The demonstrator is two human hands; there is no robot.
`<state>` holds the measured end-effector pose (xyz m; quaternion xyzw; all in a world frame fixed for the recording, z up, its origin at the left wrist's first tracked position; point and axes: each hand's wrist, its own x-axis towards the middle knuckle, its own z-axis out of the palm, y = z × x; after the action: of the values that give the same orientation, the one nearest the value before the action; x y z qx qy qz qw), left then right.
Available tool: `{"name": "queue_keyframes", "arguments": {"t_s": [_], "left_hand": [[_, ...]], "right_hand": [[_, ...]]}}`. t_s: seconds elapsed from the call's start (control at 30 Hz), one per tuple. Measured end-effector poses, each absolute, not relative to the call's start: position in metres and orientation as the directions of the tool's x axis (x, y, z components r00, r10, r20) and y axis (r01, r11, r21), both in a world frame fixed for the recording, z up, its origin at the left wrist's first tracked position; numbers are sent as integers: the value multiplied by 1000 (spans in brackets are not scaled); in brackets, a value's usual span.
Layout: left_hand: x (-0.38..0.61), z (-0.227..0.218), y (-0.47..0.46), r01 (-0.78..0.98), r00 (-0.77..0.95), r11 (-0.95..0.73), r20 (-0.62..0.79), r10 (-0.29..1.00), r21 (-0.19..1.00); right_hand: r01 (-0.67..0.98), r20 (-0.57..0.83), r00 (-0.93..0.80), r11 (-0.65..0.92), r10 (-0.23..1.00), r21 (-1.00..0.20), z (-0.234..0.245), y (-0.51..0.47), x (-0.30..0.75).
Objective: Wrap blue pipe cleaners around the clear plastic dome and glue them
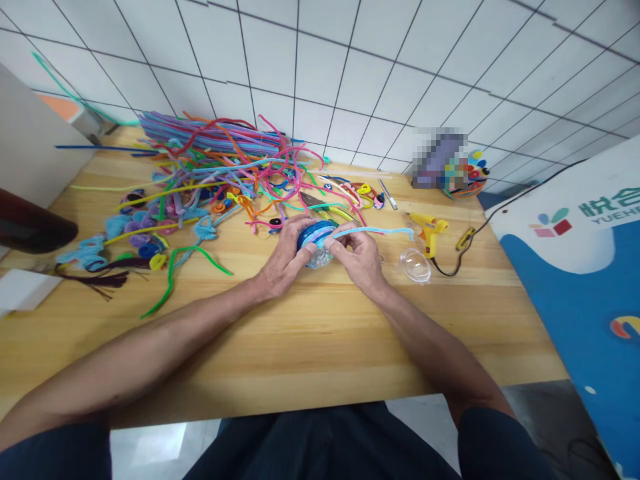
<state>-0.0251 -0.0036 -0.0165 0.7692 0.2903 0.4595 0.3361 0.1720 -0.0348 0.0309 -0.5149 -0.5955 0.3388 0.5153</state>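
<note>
Wrapped around one side of a ball point(315, 231), my left hand point(286, 259) keeps it just above the wooden table. Rows of dark blue, light blue and lilac pipe cleaner cover the ball's upper part, while clear plastic shows at its lower side. My right hand point(361, 257) pinches a light blue pipe cleaner point(383, 231) against the ball, and the strip's loose end sticks out to the right. A clear plastic half shell point(415, 265) lies on the table to the right of my right hand.
A yellow glue gun point(429, 233) with a black cord stands at the right. Heaped pipe cleaners point(215, 143) fill the back left. Pliers point(320, 203) and a pen point(387, 194) lie behind my hands. A green pipe cleaner point(171, 280) curls at left on the table point(300, 347).
</note>
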Motion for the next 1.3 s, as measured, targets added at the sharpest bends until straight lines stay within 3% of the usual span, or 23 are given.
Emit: {"name": "queue_keyframes", "arguments": {"t_s": [0.3,0.47,0.77,1.07,1.3], "left_hand": [[-24,-14,3,94,417,-491,413,810,866],[-25,-13,2,83,418,-481,407,812,873],[-27,-13,-1,-25,448,-405,372,813,914],[-30,-9,4,72,477,-484,396,785,872],[-35,-8,6,47,513,-492,402,758,869]], "right_hand": [[254,261,54,239,964,-937,33,-36,170],[183,190,23,183,981,-966,33,-36,172],[227,212,78,190,974,-955,32,-37,173],[236,215,83,190,973,-953,33,-37,172],[218,177,86,155,981,-964,31,-36,172]]}}
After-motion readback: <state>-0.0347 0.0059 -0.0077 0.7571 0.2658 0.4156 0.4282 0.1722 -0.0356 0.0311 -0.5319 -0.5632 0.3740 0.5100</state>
